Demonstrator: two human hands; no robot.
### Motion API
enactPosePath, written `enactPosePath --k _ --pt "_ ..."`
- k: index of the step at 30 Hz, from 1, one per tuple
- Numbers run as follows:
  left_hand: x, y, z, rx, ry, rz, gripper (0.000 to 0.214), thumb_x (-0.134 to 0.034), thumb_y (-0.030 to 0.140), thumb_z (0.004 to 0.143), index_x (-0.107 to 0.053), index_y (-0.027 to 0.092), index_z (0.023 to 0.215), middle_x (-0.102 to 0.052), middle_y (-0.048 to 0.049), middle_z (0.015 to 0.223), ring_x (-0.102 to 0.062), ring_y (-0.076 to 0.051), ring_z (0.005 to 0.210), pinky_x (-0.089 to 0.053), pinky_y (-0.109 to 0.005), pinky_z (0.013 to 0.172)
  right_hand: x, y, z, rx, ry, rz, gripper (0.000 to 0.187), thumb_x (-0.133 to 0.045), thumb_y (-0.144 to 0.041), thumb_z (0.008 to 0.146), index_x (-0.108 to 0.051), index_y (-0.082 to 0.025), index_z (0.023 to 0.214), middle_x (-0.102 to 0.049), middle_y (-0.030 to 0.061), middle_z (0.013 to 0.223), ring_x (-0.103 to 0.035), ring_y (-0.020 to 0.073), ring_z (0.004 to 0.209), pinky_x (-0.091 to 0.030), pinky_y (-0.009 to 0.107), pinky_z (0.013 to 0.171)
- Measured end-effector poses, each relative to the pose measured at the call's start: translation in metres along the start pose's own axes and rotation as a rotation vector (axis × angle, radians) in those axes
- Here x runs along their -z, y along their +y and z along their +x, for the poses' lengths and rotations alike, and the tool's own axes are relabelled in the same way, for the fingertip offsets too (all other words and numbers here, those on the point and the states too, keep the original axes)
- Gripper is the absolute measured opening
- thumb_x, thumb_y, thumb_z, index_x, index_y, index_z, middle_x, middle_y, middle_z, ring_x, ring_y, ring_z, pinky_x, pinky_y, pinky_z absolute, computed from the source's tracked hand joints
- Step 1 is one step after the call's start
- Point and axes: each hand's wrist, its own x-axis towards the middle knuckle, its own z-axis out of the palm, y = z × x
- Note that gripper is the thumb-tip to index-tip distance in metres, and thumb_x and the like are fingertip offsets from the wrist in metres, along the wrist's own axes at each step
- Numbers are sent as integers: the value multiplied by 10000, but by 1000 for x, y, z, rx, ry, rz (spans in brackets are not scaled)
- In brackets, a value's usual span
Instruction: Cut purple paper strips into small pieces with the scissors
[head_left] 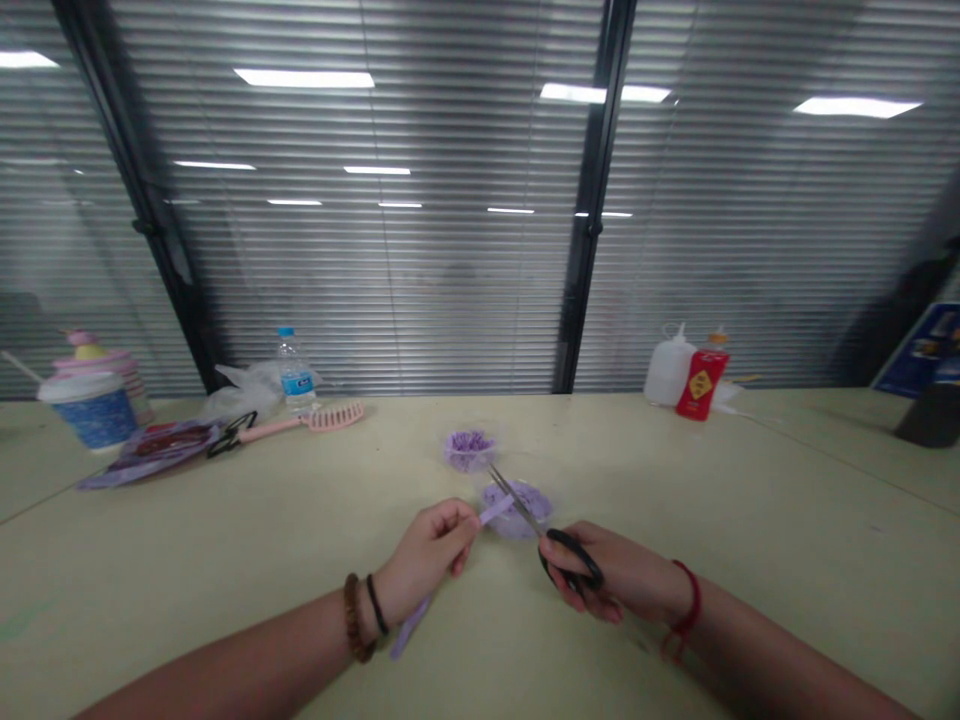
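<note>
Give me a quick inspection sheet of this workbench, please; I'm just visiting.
Surface: pale table
Job's things: purple strip, scissors, tubs of purple scraps
Clutter: water bottle, pink brush, blue cup, white bottle, red bottle
Hands: left hand pinches strip; right hand grips scissors, blades at strip's end
Cables: nothing seen
Surroundings: window blinds

**Pale cream table (225, 570) with items along its far side**

At 12 o'clock, two small containers of purple shreds (517, 510), seemingly clear plastic; at 11, a water bottle (295, 375) and pink slotted brush (335, 417); at 10, a blue cup (94, 415) and purple packet (154, 453); at 1, a white squeeze bottle (667, 370) and red bottle (701, 388).
</note>
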Motion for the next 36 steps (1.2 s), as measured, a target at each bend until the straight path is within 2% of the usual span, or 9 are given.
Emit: enactPosePath --k 5,8,11,19,26,30,36 --pt "0 2 1 -1 68 1 317 -527 454 732 -469 151 659 -413 61 473 -359 -60 382 -275 -184 406 0 0 0 -16 50 22 563 -480 -680 678 -463 -122 605 -472 -23 463 -329 16 262 -205 127 245" --pt "0 5 1 -43 145 -9 307 -522 443 738 -469 151 659 -411 60 460 -357 -64 394 -280 -185 421 -1 -1 -1 0 4 -9 607 -418 -709 695 -484 -109 632 -501 2 492 -399 32 292 -257 122 267" --pt "-1 7 1 -77 175 -22 302 -516 435 746 -460 154 649 -409 59 454 -358 -67 402 -289 -186 430 -4 -1 -2 9 -63 -61 605 -436 -698 695 -497 -99 636 -520 19 523 -437 38 321 -294 118 288" --pt "-9 9 -5 -22 64 -6 320 -534 457 726 -486 146 666 -424 55 478 -364 -62 394 -289 -185 412 -13 2 6 2 -83 -92 560 -488 -652 693 -482 -109 557 -463 -10 463 -412 38 317 -295 126 289" --pt "-10 9 -4 -10 58 -22 309 -537 445 718 -475 148 664 -414 59 476 -354 -60 382 -281 -184 400 -14 2 6 -1 -48 -80 524 -507 -619 703 -483 -114 565 -470 -13 466 -408 34 315 -281 125 286" --pt "-8 7 -3 8 32 -24 306 -517 444 736 -469 147 677 -408 61 480 -357 -59 381 -279 -182 400 -13 0 5 -24 1 -87 559 -474 -646 705 -485 -112 542 -441 -17 419 -409 43 306 -274 128 282" --pt "-3 0 1 22 66 19 298 -494 426 750 -452 149 647 -401 62 467 -352 -55 381 -266 -178 404 -9 1 5 11 104 -28 567 -455 -680 688 -462 -122 594 -481 -16 488 -348 16 277 -228 129 263"
